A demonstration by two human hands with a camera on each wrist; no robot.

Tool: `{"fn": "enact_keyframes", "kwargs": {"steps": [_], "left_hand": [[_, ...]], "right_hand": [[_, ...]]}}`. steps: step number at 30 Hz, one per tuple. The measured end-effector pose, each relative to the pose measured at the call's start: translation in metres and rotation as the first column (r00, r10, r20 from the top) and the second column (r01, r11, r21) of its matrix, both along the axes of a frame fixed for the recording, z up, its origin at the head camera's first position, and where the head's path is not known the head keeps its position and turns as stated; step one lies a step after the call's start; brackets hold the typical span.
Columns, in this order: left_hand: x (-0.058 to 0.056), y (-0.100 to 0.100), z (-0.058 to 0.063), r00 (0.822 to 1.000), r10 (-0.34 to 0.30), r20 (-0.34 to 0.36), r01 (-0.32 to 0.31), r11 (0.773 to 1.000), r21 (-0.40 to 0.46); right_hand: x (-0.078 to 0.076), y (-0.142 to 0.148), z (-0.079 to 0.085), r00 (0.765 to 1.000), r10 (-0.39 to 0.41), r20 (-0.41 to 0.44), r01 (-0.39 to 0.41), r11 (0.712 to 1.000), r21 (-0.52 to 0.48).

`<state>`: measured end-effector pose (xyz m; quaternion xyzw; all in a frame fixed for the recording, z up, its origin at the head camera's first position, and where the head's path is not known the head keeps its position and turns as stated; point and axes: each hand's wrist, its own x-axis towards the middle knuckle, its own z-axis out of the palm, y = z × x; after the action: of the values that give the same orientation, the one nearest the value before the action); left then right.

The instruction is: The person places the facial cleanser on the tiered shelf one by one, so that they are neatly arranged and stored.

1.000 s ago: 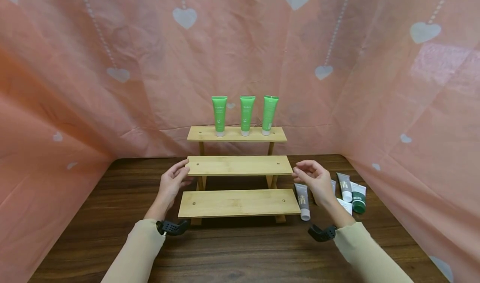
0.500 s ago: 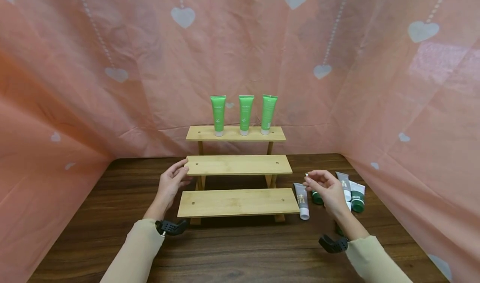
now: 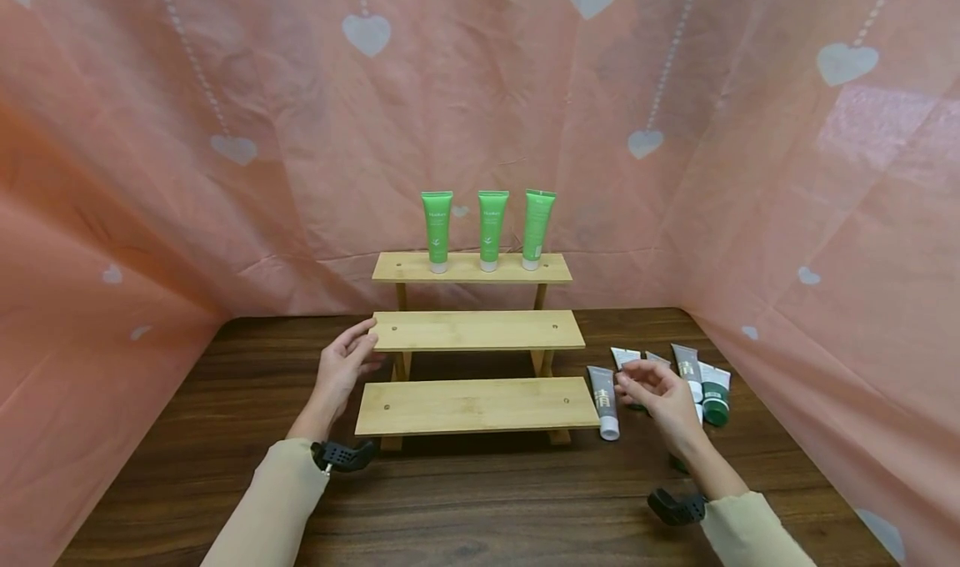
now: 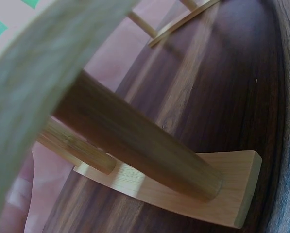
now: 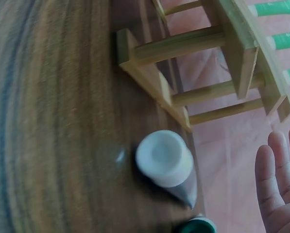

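A three-tier wooden display rack (image 3: 480, 331) stands on the table. My left hand (image 3: 341, 371) holds the left end of its middle shelf between thumb and fingers; the left wrist view mostly shows a rack leg (image 4: 149, 141). My right hand (image 3: 663, 400) hovers beside the rack over several squeeze tubes, fingers loosely bent and holding nothing. Nearest it lie a grey tube (image 3: 603, 392) with a white cap and a white tube (image 3: 625, 356), partly hidden by the hand. In the right wrist view, the grey tube's white cap (image 5: 164, 158) and a green cap (image 5: 198, 225) show below the fingers (image 5: 268, 177).
Three green tubes stand on their white caps on the top shelf (image 3: 467, 277): left (image 3: 437, 229), middle (image 3: 491, 229) and right (image 3: 537, 229). Farther right lie another grey tube (image 3: 686, 363) and a white-and-green tube (image 3: 715, 396). Pink curtains surround the dark wooden table (image 3: 480, 500).
My right hand has moved away from the right end of the middle shelf, rightward and down toward the tubes. My left hand stays at the shelf's left end.
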<state>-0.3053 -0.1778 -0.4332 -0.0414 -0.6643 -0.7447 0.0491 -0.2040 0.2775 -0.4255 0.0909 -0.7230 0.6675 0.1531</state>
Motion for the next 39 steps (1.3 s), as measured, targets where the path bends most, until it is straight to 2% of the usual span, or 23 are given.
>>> {"fn": "enact_keyframes", "kwargs": {"steps": [4, 9, 15, 17, 23, 29, 34, 39], "left_hand": [[0.0, 0.0, 0.0, 1.0, -0.003, -0.004, 0.003, 1.0, 0.0], [0.001, 0.0, 0.0, 1.0, -0.002, -0.009, 0.002, 1.0, 0.003], [0.011, 0.003, 0.012, 1.0, -0.023, 0.007, 0.023, 1.0, 0.009], [0.015, 0.003, 0.017, 1.0, -0.03, 0.007, 0.03, 1.0, 0.006], [0.015, 0.003, 0.018, 0.999, -0.033, 0.009, 0.033, 0.999, -0.003], [0.015, 0.005, 0.021, 1.0, -0.03, 0.003, 0.03, 1.0, -0.001], [0.015, 0.004, 0.018, 1.0, -0.025, 0.015, 0.025, 1.0, 0.0], [0.008, 0.0, 0.008, 1.0, -0.017, 0.018, 0.016, 1.0, 0.01]], "right_hand": [[0.001, 0.004, -0.009, 0.998, -0.036, 0.056, 0.034, 0.999, 0.028], [-0.005, 0.012, -0.031, 0.99, -0.086, 0.11, 0.075, 0.992, 0.099], [0.003, 0.0, -0.022, 0.962, -0.173, 0.21, 0.141, 0.977, 0.159], [0.003, 0.001, -0.024, 0.962, -0.173, 0.21, 0.141, 0.977, 0.159], [0.002, -0.002, -0.03, 0.945, -0.19, 0.265, 0.141, 0.971, 0.192], [0.0, -0.005, -0.032, 0.911, -0.251, 0.327, 0.142, 0.936, 0.323], [0.0, -0.009, -0.032, 0.891, -0.273, 0.362, 0.116, 0.909, 0.4], [-0.002, -0.01, -0.033, 0.886, -0.279, 0.371, 0.109, 0.902, 0.419]]}}
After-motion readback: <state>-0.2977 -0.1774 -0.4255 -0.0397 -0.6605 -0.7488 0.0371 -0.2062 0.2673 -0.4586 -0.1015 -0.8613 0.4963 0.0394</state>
